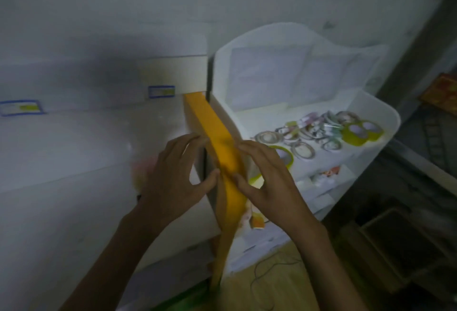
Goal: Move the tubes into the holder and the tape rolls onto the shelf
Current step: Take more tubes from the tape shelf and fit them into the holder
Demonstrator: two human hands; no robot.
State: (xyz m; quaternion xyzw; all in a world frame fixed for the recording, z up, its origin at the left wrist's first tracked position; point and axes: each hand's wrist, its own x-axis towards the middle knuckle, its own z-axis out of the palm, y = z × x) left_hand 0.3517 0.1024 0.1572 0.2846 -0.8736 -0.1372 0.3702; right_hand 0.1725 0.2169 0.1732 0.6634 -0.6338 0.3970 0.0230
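A long yellow tube (pixel 215 127) stands tilted in the narrow gap between a white cabinet (pixel 74 150) and a white shelf unit (pixel 393 113). My left hand (pixel 173 182) grips it from the left, thumb and fingertips on its edge. From the right my right hand (pixel 269 182) holds the same tube. Several tape rolls (pixel 304 150) lie on the shelf's upper tier, among them two yellow-green ones (pixel 361 132) at the far right. Another yellow-green roll (pixel 284 155) lies partly under my right fingers. No tube holder is identifiable.
The cabinet front carries blue-framed labels (pixel 162 92). The shelf's lower tier (pixel 326 174) holds small packets. A thin cable (pixel 272 268) lies on the wooden floor below. Dark crates (pixel 395 236) stand at the right. The picture is dim and blurred.
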